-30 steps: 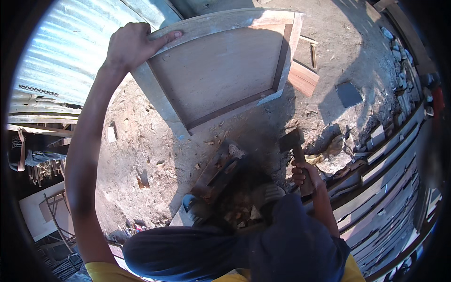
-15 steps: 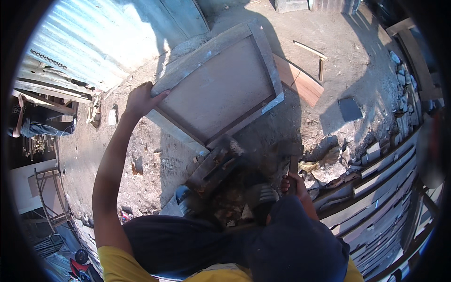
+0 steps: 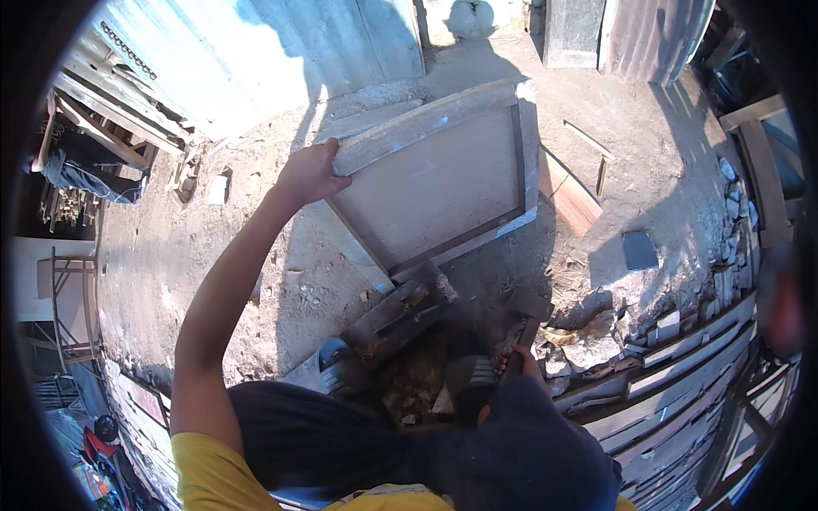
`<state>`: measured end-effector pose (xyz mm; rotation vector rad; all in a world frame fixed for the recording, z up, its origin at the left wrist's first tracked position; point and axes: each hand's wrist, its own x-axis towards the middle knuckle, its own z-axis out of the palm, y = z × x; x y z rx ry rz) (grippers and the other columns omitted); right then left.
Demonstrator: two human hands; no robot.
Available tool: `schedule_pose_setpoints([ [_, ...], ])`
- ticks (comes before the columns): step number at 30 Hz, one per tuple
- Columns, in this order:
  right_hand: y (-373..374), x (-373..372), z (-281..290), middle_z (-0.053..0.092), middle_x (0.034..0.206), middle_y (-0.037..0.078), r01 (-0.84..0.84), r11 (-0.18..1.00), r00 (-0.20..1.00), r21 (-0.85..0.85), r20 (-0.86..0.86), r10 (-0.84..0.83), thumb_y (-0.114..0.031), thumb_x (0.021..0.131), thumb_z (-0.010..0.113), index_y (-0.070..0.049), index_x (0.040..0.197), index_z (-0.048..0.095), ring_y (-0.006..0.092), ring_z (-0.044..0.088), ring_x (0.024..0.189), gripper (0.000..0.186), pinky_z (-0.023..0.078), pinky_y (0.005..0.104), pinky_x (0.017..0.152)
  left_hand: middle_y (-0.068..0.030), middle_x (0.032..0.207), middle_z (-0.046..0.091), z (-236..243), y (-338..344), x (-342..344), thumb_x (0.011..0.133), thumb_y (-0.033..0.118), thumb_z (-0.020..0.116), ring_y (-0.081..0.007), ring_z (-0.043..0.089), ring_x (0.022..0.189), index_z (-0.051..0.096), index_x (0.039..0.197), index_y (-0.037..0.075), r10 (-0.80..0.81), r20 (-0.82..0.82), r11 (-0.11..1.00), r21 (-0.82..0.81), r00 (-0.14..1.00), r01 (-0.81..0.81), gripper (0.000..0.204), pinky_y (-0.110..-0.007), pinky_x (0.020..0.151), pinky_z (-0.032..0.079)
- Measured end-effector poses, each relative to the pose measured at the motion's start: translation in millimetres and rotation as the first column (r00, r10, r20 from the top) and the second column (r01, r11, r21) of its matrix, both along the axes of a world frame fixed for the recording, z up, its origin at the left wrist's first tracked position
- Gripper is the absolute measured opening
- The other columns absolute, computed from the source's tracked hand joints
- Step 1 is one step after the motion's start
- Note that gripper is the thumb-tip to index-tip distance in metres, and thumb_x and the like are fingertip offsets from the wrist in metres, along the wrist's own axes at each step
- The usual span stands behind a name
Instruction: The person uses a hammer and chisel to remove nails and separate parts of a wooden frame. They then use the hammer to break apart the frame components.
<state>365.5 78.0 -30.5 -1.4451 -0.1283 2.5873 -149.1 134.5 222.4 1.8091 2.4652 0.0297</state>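
Note:
My left hand (image 3: 313, 175) is closed over the upper left corner of a framed wooden panel (image 3: 434, 183), thumb on its front. The panel is a flat board set in pale timber rails, held tilted, its lower edge near dark timber pieces (image 3: 396, 315) by my feet. My right hand (image 3: 521, 364), low beside my right leg, is wrapped round the handle of a hammer (image 3: 530, 307). The dark hammer head points away from me, over the ground right of the panel. My knee partly hides the right hand and forearm.
Reddish boards (image 3: 569, 194) and a thin strip lie beyond the panel; a dark square piece (image 3: 639, 250) is to the right. Stacked slats (image 3: 682, 366) and rubble border the right side. Corrugated sheeting (image 3: 256, 51) stands at the back left. Another person (image 3: 77, 166) is at the far left.
The view has tilted up and turned, so the surroundings sit lower. My left hand still grips the panel corner, and the right still holds the hammer low by my leg.

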Motion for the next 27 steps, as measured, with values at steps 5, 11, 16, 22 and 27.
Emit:
schedule_pose_setpoints([
  [5,47.2,-18.1,88.1,0.061,0.077,0.015,-0.964,0.235,0.239,0.123,0.787,0.569,-0.036,0.084,0.057,0.001,0.085,0.061,0.0288,0.061,0.075,0.038,0.047,0.0405,0.066,-0.0221,0.082,0.065,5.8,-2.3,19.3,0.071,0.033,0.069,-0.0376,0.065,0.081,0.052,0.098,-0.004,0.028,-0.008,0.999,-0.030,1.000,-0.028,0.048,-0.043,0.075,0.053],
  [11,104.0,-110.9,70.3,0.066,0.101,0.022,-0.738,0.037,0.664,0.674,0.715,0.220,-0.044,0.083,0.063,0.003,0.112,0.061,0.0291,0.065,0.095,0.055,0.049,0.0357,0.084,-0.0220,0.084,0.065,8.4,-17.3,25.3,0.073,0.034,0.068,-0.0374,0.065,0.081,0.053,0.100,-0.001,0.021,-0.046,1.000,0.023,0.999,-0.020,0.047,-0.043,0.075,0.053],
  [16,94.9,-193.6,6.3,0.062,0.115,0.020,-0.614,0.048,0.691,0.788,0.507,0.516,-0.055,0.080,0.066,0.005,0.123,0.053,0.0297,0.061,0.103,0.075,0.047,0.0356,0.087,-0.0211,0.087,0.066,11.6,-21.6,39.2,0.074,0.037,0.066,-0.0371,0.066,0.083,0.052,0.104,0.000,0.046,-0.035,0.999,0.010,0.998,-0.046,0.049,-0.043,0.076,0.054],
  [22,54.9,-210.9,3.2,0.059,0.112,0.031,-0.694,-0.040,0.703,0.719,0.689,0.175,-0.053,0.077,0.064,0.009,0.120,0.053,0.0433,0.057,0.108,0.077,0.045,0.0434,0.092,-0.0199,0.093,0.066,19.2,-25.2,49.4,0.075,0.039,0.067,-0.0362,0.065,0.089,0.050,0.113,0.004,0.111,-0.076,0.992,-0.046,0.991,-0.115,0.055,-0.044,0.077,0.053],
  [27,42.1,-174.2,3.0,0.061,0.106,0.031,-0.718,0.002,0.691,0.696,0.713,0.120,-0.052,0.079,0.059,0.009,0.118,0.054,0.0453,0.057,0.106,0.073,0.045,0.0459,0.090,-0.0191,0.095,0.066,22.7,-27.5,62.8,0.075,0.039,0.067,-0.0359,0.064,0.092,0.050,0.116,0.005,0.119,-0.075,0.992,-0.036,0.990,-0.122,0.057,-0.044,0.078,0.052],
])
